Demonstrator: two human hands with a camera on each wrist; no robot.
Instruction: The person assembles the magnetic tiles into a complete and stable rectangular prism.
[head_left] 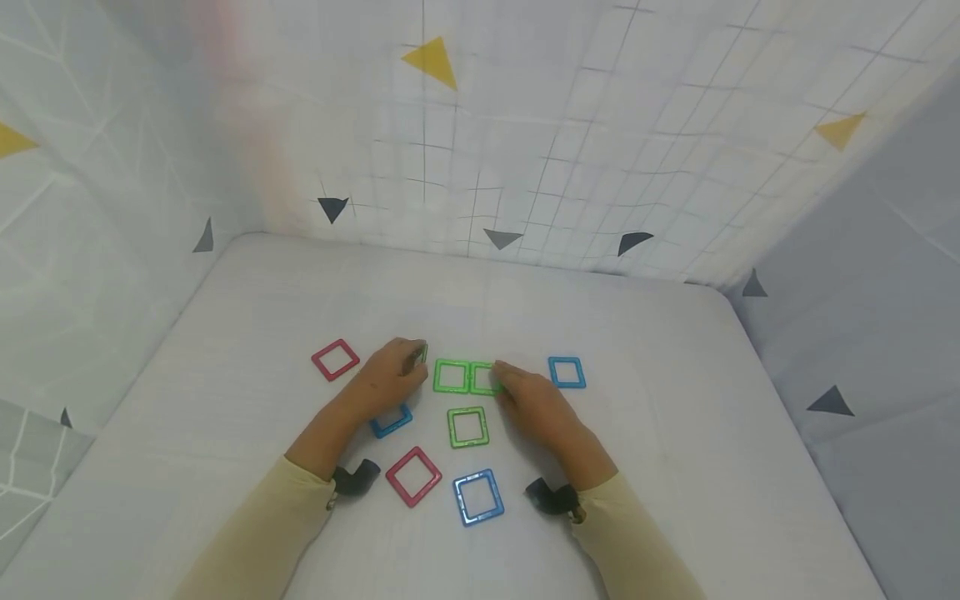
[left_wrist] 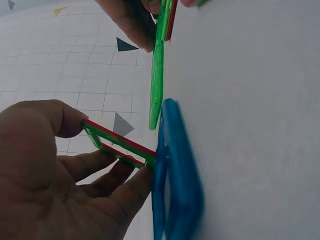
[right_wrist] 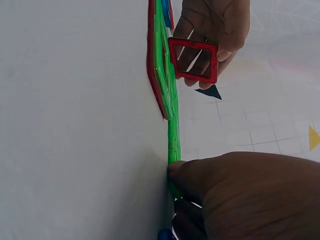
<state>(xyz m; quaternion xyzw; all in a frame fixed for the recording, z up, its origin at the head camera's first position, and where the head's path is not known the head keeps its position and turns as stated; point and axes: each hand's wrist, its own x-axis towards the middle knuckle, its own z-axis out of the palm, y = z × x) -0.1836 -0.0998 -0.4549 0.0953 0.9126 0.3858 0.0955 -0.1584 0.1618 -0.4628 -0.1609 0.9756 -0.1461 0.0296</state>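
While the left hand (head_left: 381, 382) pinches a red-and-green square frame (left_wrist: 120, 138), held at a tilt just left of two joined green frames (head_left: 470, 377), the right hand (head_left: 538, 407) grips that pair's right end on the white table (head_left: 690, 433). Lower in the head view lie a lone green frame (head_left: 452, 428), a red frame (head_left: 398, 491) and a blue frame (head_left: 484, 519).

White table (head_left: 675, 400), far corners rounded. Lying on it, square frames: left green frame (head_left: 452, 362) and right green frame (head_left: 483, 393), edges touching; third green frame (head_left: 469, 445), nearer; near blue frame (head_left: 483, 518); near red frame (head_left: 426, 492); far-left red frame (head_left: 327, 349); right-hand blue frame (head_left: 572, 385); left-hand blue frame (head_left: 393, 429), partly hidden.
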